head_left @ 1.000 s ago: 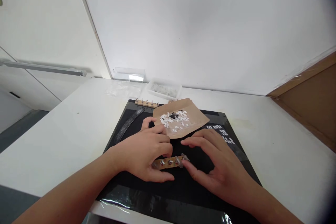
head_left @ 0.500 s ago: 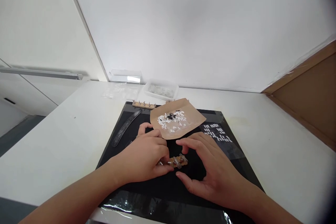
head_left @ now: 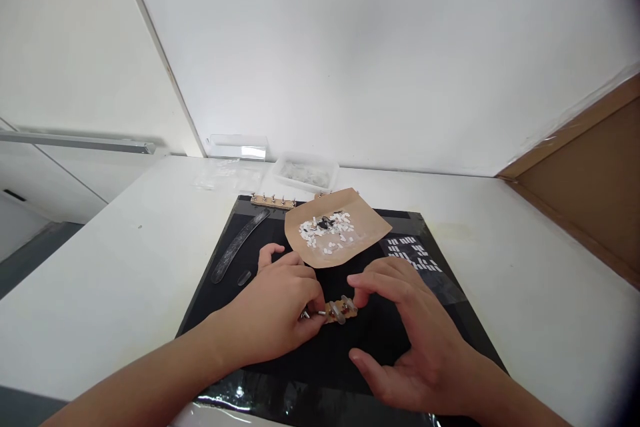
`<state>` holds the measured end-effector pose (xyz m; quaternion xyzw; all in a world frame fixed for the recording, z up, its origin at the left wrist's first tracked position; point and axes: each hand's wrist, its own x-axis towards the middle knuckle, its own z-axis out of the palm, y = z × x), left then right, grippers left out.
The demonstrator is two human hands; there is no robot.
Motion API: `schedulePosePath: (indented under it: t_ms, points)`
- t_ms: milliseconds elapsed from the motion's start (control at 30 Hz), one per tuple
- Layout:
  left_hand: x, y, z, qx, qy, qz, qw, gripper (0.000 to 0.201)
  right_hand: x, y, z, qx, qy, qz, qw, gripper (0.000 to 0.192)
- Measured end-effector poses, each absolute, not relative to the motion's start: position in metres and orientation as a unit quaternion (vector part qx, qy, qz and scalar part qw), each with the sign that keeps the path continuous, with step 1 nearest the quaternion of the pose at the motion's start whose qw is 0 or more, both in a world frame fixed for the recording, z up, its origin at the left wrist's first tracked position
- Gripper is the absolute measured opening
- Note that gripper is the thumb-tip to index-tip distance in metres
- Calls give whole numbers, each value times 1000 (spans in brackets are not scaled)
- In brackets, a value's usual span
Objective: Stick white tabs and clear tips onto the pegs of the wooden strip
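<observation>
Strip, tan and studded, sits low between the two hands, its left part inside the left-hand pinch, right end just beside the right fingertips. Left hand: thumb and fingers closed on the strip. Right hand: thumb and index spread wide, nothing seen between them.

Handling, my read: strip light and stiff, wood or cork-like, easy to skid on the glossy black mat under the fingers. Take it by the long edges, between studs. Clear tips across it, just right of the left thumb, look thin, smooth, slippery, likely to crack or pop off if squeezed; hold by the sides. White bit at the left fingertips looks tiny and easily lost.

Hard to make out: left fingers cover the strip's left part, so stud count is unknown. Can't tell how the tips are fixed, or whether right fingertips touch the end. Loose clear piece left of the left knuckles barely shows against black. Second strip behind the brown paper, beyond the fingers, mostly hidden.
</observation>
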<state>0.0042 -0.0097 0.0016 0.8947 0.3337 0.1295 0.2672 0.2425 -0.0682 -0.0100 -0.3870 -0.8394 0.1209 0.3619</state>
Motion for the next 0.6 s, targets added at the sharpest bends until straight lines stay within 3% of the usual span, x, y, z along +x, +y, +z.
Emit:
schedulePosePath:
  t_ms: [400, 600]
  points:
    - [4, -10, 0, 891, 330, 139, 280, 11, 270, -52, 5, -514, -751, -31, 415, 53]
    - [4, -11, -3, 880, 344, 143, 295, 17, 275, -44, 6, -605, -689, -32, 399, 38]
